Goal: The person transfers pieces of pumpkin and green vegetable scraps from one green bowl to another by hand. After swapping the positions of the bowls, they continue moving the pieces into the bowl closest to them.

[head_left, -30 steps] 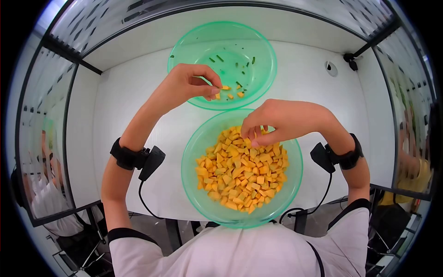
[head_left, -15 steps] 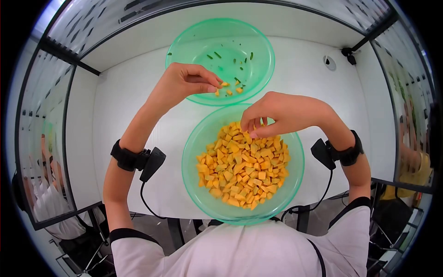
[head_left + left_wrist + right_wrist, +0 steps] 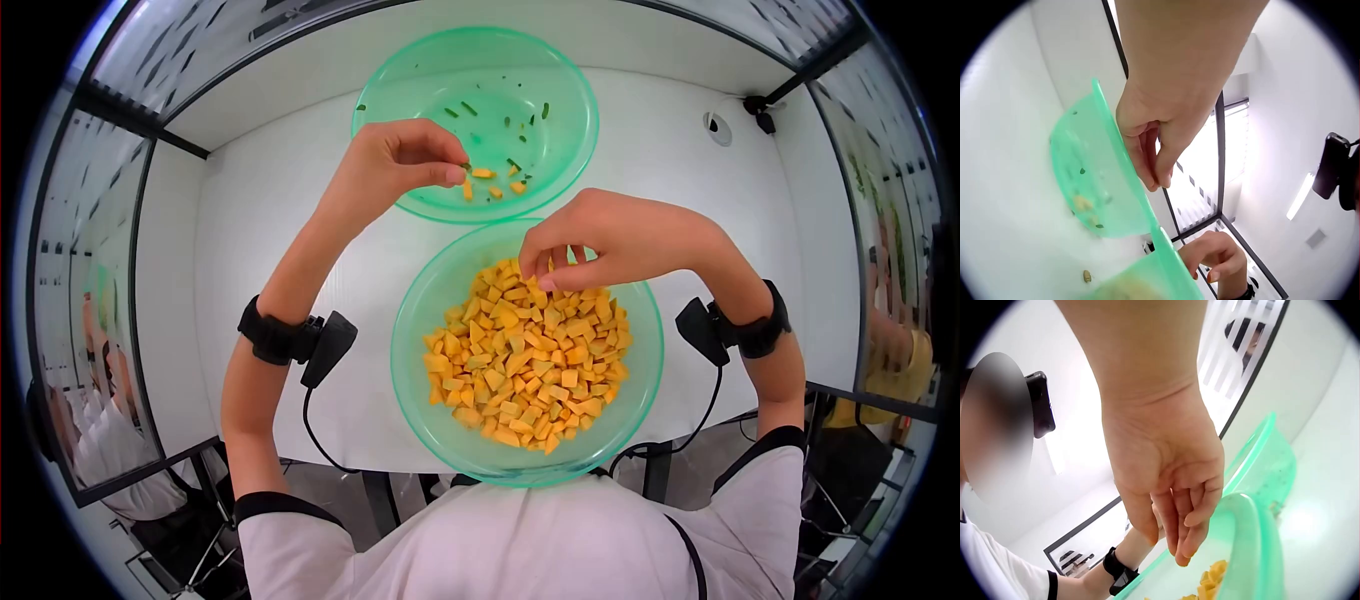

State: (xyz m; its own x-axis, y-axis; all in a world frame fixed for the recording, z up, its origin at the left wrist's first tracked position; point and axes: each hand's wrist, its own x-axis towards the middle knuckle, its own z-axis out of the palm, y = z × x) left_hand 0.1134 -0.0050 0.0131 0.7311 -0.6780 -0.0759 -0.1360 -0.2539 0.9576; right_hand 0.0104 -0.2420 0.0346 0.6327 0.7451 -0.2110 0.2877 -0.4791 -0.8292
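Observation:
My left hand (image 3: 400,165) hovers over the far green plastic bowl (image 3: 400,80), thumb and index finger pinched together, with a small dark green bit (image 3: 466,167) right at the fingertips. The left wrist view shows these fingertips meeting above the rim. That bowl holds several thin green bits (image 3: 468,108) and a few orange-yellow pieces (image 3: 483,173). My right hand (image 3: 610,235) hangs over the near green bowl (image 3: 410,400), its fingers loosely bent and the thumb apart from them. Diced orange-yellow chunks (image 3: 520,360) heap this bowl; no chunk shows in the right hand.
Both bowls stand on a white table (image 3: 300,400), the near one at its front edge against the person's shirt (image 3: 520,540). White walls and dark-framed panels enclose the sides and back. Wrist straps with cameras (image 3: 330,350) trail cables beside the bowl.
My left hand has drawn slightly left within the far bowl, uncovering the orange-yellow pieces and a green bit at the fingertips. The right hand hardly moves. The head view has shifted a little.

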